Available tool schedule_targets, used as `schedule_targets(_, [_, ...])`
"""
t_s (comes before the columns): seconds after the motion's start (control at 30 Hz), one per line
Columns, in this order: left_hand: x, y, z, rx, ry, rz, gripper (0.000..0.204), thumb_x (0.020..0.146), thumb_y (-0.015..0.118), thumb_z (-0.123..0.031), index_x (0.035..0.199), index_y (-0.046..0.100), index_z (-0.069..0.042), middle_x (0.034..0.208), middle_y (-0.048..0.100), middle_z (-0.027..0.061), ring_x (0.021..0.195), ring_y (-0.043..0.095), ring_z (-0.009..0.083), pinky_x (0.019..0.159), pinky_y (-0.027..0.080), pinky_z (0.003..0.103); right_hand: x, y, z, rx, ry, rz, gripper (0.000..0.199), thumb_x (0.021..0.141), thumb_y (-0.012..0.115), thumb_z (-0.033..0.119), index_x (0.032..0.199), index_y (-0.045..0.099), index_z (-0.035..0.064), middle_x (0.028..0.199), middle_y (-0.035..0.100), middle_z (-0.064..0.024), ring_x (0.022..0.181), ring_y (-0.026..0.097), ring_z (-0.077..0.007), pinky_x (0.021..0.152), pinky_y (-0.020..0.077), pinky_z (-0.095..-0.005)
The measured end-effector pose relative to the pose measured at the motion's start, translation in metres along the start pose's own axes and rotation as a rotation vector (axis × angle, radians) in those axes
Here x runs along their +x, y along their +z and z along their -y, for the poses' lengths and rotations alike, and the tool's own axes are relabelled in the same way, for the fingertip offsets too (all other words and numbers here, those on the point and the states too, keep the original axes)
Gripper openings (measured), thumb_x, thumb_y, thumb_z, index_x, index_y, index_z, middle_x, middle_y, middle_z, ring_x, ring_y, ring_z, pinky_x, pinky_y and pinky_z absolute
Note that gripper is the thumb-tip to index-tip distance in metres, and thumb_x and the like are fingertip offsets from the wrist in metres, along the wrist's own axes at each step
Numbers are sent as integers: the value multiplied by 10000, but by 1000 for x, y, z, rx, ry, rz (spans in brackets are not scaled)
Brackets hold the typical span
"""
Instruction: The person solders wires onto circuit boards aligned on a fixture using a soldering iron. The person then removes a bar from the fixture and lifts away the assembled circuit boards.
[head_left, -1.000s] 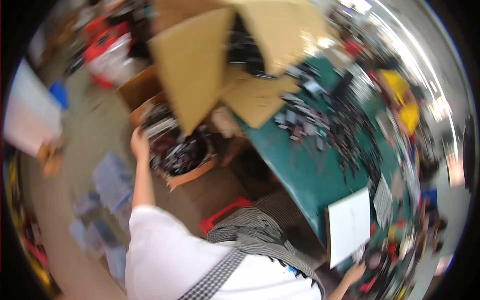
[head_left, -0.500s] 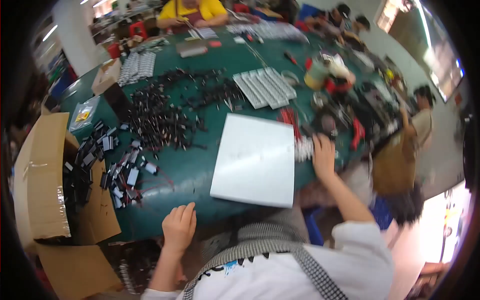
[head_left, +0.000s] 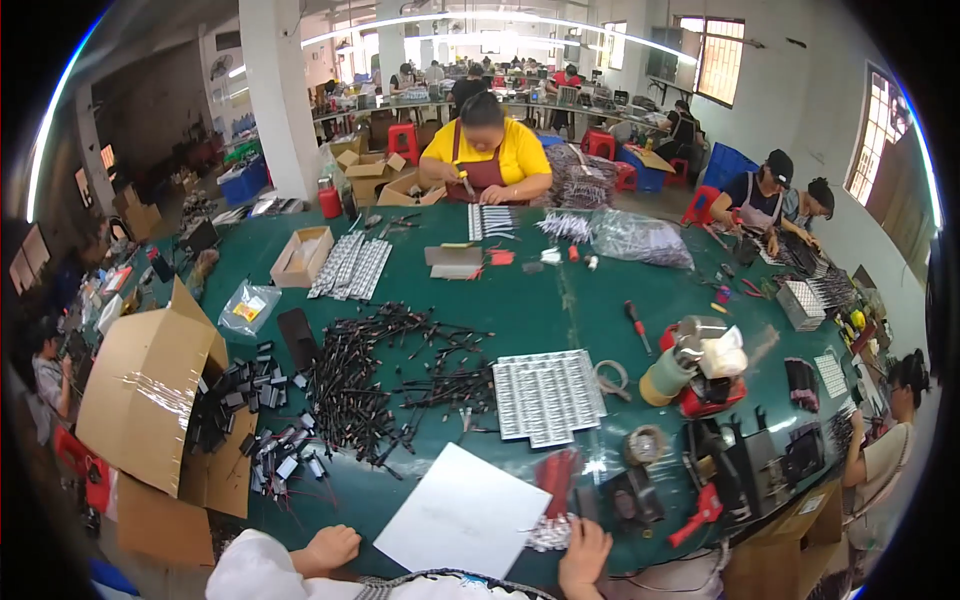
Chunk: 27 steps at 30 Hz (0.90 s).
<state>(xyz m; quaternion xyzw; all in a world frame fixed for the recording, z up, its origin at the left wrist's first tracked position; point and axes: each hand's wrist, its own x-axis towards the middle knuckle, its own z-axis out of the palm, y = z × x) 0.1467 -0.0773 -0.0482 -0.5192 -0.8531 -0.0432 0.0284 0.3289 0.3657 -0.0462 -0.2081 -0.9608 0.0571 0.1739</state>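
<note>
Cardboard box (head_left: 150, 390) holds black parts (head_left: 225, 395).

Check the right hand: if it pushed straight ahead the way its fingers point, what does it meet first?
The right hand points up-left across the green table. It would probably meet the small bundle of silvery parts at its fingertips first, next to the white sheet. Contact is unclear.

White sheet (head_left: 465, 512) — green table (head_left: 560, 300); black cables (head_left: 365, 375); brown carton (head_left: 145, 385).
</note>
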Motion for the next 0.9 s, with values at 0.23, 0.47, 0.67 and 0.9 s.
schedule_targets(0.23, [32,-10,-85,282,-635,389,328,775,597,-145,1068,542,-10,1050,524,164,971,557,286,844,479,394,15,9,-6,96,-6,100,510,848,495,108,1353,439,60,1261,481,-120,1177,441,-301,985,333,-496])
schedule_targets(0.47, [32,-22,-104,-100,-987,590,825,782,623,-184,1461,202,18,1532,177,223,1401,248,343,1059,279,605,21,-23,-30,172,-218,282,624,773,581,48,1358,372,-12,1325,448,-140,1227,421,-322,989,400,-432])
schedule_targets(0.67, [40,-22,-102,-205,-1091,665,809,804,600,-182,1490,189,-58,1567,122,158,1427,211,291,1069,281,601,44,-50,-38,200,-255,574,725,705,604,-32,1382,349,14,1375,413,-131,1245,406,-328,1008,421,-378])
schedule_targets(0.9, [39,-23,-100,-333,-1137,676,882,796,636,-203,1515,129,-129,1586,42,118,1448,148,286,1108,248,576,48,-46,-46,91,-347,633,778,698,668,2,1398,338,79,1437,347,-101,1279,378,-308,1025,427,-359])
